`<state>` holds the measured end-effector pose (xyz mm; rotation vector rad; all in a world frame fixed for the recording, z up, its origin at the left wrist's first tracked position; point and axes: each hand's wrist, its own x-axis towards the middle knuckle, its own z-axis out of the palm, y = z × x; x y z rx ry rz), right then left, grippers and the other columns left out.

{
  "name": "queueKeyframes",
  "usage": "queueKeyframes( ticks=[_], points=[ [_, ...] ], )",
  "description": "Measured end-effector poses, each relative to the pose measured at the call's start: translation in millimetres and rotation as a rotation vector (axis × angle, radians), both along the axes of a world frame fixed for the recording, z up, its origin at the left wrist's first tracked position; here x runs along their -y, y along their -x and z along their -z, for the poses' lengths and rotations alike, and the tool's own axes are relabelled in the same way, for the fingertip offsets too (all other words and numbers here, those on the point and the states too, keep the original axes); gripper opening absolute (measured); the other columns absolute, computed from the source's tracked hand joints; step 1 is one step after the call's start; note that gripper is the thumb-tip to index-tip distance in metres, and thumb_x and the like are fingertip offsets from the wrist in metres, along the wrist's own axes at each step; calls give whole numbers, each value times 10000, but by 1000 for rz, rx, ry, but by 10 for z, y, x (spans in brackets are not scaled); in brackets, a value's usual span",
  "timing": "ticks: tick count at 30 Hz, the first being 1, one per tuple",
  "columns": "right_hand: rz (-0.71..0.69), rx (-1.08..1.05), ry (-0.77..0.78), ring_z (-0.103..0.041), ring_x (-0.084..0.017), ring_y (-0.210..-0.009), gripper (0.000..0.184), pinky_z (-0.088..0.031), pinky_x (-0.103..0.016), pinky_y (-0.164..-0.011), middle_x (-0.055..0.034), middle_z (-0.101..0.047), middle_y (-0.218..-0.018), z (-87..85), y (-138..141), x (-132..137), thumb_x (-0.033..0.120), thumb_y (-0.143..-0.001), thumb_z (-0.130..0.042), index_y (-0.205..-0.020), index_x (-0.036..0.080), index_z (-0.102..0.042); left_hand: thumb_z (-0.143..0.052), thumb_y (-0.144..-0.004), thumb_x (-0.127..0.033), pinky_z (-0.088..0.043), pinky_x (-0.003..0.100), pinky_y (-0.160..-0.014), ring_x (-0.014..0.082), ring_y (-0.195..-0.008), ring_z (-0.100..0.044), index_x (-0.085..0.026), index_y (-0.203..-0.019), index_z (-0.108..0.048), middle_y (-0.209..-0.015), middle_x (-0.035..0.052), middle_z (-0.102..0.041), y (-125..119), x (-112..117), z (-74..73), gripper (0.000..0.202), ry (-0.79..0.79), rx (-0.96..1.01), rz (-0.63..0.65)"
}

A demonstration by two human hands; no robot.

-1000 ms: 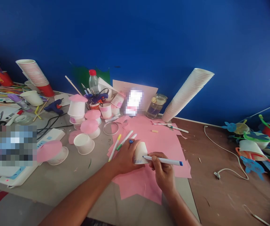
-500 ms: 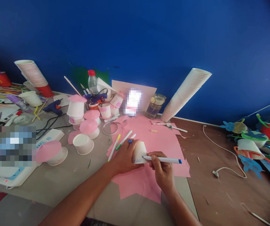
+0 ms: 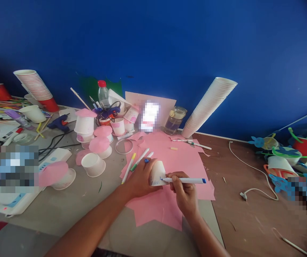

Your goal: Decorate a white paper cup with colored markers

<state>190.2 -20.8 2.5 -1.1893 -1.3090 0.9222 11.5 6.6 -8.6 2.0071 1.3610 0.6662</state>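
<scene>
My left hand (image 3: 140, 178) is wrapped round a white paper cup (image 3: 158, 171), which it holds over the pink paper (image 3: 184, 157). Short blue strokes run along the lower part of the cup's side. In my right hand (image 3: 184, 194) is a white felt-tip pen (image 3: 190, 180) with a blue end, its tip touching the cup. Just beyond my left hand lie a green-tipped marker (image 3: 140, 160) and a yellow-tipped marker (image 3: 129, 167). A ring with a blue stone sits on a left finger.
Cups with pink paper tops (image 3: 100, 144) and a plain white cup (image 3: 93, 165) stand to the left. A tall leaning cup stack (image 3: 209, 107), a glass jar (image 3: 174, 119) and a blurred bright screen (image 3: 150, 116) are at the back. A white cable (image 3: 252, 167) lies on the right.
More blue marks show on the cup's side, a small one now higher up near the pen tip. The view has shifted slightly; both hands keep their hold.
</scene>
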Motion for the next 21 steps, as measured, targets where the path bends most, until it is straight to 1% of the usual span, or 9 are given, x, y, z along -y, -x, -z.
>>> queueKeyframes(
  ticks=[4,10,16,21],
  points=[
    [8,-74,32,-440,-111,-461,325,-376,-228,-435,24,-508,-520,-17,7,-12,450,-904,-533,-759,176,-631,-799,-663,-474,-493,481,-953,343,-1270,-447,-299,-1414,-339,-1376,129,-420,7,5,-6,898,-16,7,4],
    [25,-24,-14,-452,-112,-465,318,-379,-230,-434,28,-503,-532,-32,20,-7,449,-903,-542,-763,177,-628,-806,-664,-427,-490,479,-963,346,-1294,-432,-310,-1417,-335,-1380,122,-411,7,5,-12,896,-12,-1,5],
    [20,7,-52,-464,-115,-468,323,-393,-234,-431,19,-522,-555,-19,32,-2,455,-910,-533,-773,179,-630,-805,-663,-457,-485,498,-975,339,-1280,-445,-311,-1410,-336,-1368,119,-417,2,-3,9,894,-18,-9,7],
    [22,20,-74,-456,-114,-465,293,-392,-233,-432,25,-512,-545,-4,38,-6,424,-913,-534,-761,187,-615,-807,-654,-485,-482,516,-976,353,-1283,-443,-301,-1415,-340,-1373,132,-411,0,-8,19,911,-4,-10,5]
  ],
)
